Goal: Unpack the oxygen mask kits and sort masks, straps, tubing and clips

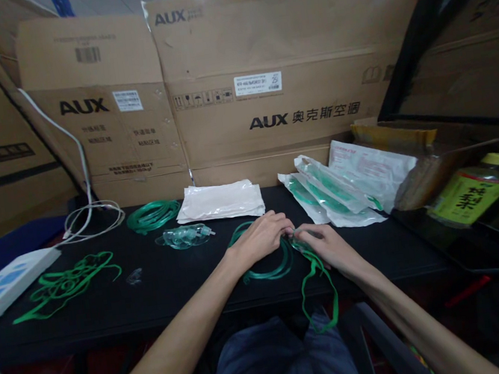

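My left hand (262, 234) is closed, its fingertips meeting my right hand (327, 244) over the front of the black table. Beneath my left hand lies a coil of clear green tubing (271, 269), whose end seems to run into its fingers. The right hand grips a clear plastic oxygen mask (301, 245), mostly covered by the fingers. From it a green elastic strap (334, 307) hangs in a loop over the table edge. Exactly what is pinched between the fingertips is hidden.
At left lie a tangle of green straps (68, 282), a tubing coil (153, 216), clear mask parts (187, 236) and a power strip (13, 283). White pouches (219, 201) lie behind my hands. Packed sets (336, 191) and a bottle (471, 193) are at right. Cardboard (295, 42) walls the back.
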Tool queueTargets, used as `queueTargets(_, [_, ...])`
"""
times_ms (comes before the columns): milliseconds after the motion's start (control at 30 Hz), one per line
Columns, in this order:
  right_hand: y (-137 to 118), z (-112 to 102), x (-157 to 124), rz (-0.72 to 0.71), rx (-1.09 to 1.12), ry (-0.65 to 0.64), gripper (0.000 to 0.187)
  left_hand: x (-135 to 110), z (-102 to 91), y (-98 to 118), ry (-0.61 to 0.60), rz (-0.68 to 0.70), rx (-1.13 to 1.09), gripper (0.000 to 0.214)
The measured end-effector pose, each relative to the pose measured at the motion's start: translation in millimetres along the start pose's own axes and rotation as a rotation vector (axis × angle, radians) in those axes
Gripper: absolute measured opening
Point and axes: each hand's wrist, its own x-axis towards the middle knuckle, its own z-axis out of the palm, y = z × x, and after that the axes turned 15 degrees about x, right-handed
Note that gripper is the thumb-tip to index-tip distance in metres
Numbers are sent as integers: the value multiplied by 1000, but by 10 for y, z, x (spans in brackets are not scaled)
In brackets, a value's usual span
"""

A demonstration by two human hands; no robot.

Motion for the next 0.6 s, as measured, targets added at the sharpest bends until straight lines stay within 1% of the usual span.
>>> queueTargets(133, [-18,-5,9,-82,-47,19,35,14,7,-17,-30,21,-29,26])
queueTargets(267, [-37,-5,-11,-112,-75,38,34,14,12,-43,-35,17,-79,25])
queueTargets(333, [-29,-5,-27,-91,-76,48,36,9,8,-57,-27,9,-103,23])
queueTargets(433, [1,-5,-45,-22,-55,49,37,0,-5,-61,-14,-3,-141,19])
queueTargets(600, [37,-11,-38,55,15,36,35,-4,-21,-33,9,-17,-190,14])
